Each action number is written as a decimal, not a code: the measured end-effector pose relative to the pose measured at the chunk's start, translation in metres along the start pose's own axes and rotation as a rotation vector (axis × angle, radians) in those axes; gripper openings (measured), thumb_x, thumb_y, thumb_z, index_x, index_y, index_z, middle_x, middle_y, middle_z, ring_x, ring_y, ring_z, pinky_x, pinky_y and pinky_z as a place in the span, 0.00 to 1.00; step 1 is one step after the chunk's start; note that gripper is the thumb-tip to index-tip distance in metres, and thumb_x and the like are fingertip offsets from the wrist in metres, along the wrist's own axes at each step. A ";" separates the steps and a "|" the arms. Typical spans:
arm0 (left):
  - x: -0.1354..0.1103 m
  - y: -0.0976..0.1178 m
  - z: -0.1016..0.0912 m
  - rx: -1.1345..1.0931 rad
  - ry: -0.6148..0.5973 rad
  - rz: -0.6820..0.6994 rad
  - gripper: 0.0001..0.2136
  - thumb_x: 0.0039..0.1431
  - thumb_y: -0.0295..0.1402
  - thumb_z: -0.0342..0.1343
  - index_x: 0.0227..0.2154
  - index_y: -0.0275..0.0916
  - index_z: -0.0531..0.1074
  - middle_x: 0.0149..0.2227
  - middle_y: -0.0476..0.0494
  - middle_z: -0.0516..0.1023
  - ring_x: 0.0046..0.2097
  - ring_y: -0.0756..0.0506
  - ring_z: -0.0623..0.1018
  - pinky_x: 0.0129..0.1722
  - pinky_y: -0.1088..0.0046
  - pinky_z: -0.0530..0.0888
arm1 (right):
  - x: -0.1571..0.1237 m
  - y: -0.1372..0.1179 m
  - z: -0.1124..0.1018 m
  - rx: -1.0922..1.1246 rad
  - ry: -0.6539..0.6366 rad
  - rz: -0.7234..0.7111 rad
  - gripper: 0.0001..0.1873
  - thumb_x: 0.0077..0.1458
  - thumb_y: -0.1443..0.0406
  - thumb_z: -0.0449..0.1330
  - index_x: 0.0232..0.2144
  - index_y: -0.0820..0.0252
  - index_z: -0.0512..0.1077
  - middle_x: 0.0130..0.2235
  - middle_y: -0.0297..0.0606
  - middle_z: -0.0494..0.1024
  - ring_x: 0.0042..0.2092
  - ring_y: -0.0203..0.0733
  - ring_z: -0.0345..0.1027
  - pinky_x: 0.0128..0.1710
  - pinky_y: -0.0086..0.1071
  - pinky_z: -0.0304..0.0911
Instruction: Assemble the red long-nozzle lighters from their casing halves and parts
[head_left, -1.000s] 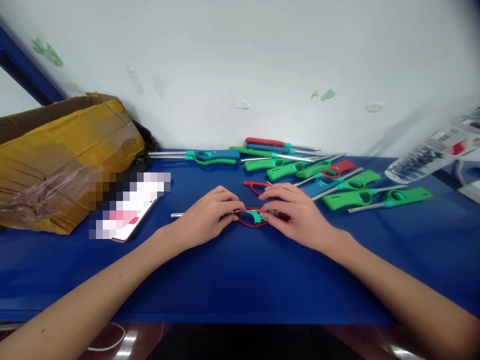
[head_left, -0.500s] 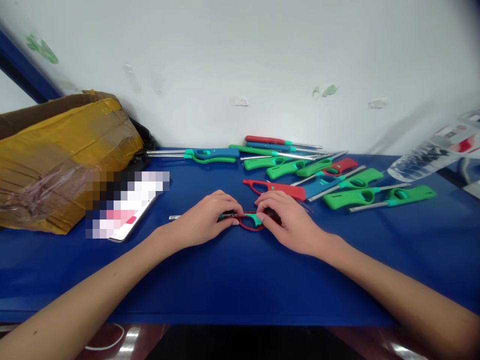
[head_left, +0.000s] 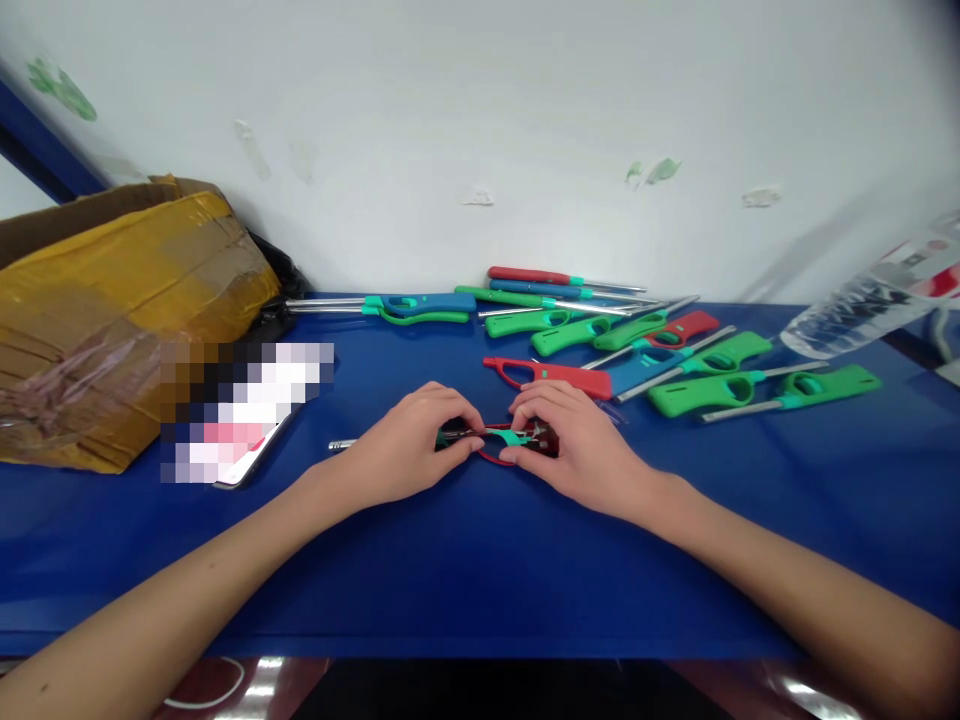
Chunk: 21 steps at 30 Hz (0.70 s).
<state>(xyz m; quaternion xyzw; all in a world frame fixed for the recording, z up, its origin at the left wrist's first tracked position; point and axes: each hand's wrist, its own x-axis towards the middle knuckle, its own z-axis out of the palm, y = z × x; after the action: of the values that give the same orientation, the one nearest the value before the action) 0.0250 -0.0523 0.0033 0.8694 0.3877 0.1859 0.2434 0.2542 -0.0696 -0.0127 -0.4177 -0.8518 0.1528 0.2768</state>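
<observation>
The wide blue counter [head_left: 480, 560] is carrying everything. At 9 o'clock a yellow-taped cardboard box [head_left: 112, 300] is leaning against the wall, with a flat phone [head_left: 240, 420] lying by its near edge. At 2 o'clock a clear plastic bottle [head_left: 862, 310] is lying on its side. Between 12 and 2 o'clock a heap of green, blue and red long-nosed plastic lighters [head_left: 675, 350] is lying spread out. At the centre the left hand [head_left: 405, 445] and right hand [head_left: 581, 445] are gripping a red open lighter body with a teal trigger [head_left: 499, 438] from 9 and 3 o'clock. Their fingers [head_left: 454, 415] are clamped on it, and its steel nozzle [head_left: 341, 444] is pointing toward 9 o'clock, low over the counter. Compared with a second ago, the hands are sitting closer together, leaving the loose red handle shell [head_left: 555, 375] at 12 o'clock uncovered, just clear of the right hand
</observation>
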 end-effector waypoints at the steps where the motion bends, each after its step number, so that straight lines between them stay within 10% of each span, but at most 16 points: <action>1: 0.000 0.000 0.001 0.007 0.016 -0.004 0.06 0.62 0.33 0.54 0.36 0.40 0.76 0.39 0.45 0.79 0.45 0.43 0.74 0.46 0.64 0.72 | 0.000 0.000 0.000 0.006 0.006 0.004 0.10 0.54 0.60 0.67 0.31 0.55 0.69 0.42 0.38 0.78 0.51 0.49 0.69 0.51 0.46 0.66; 21: 0.005 0.006 0.009 0.160 0.090 -0.029 0.04 0.58 0.27 0.55 0.31 0.39 0.75 0.33 0.47 0.79 0.39 0.44 0.75 0.41 0.66 0.72 | 0.002 -0.002 -0.001 0.030 0.010 0.021 0.09 0.53 0.61 0.68 0.31 0.55 0.70 0.40 0.38 0.79 0.50 0.49 0.70 0.50 0.45 0.67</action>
<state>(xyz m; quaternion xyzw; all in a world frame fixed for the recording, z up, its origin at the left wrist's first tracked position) 0.0366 -0.0548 0.0001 0.8711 0.4246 0.1898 0.1579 0.2526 -0.0693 -0.0102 -0.4232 -0.8436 0.1661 0.2857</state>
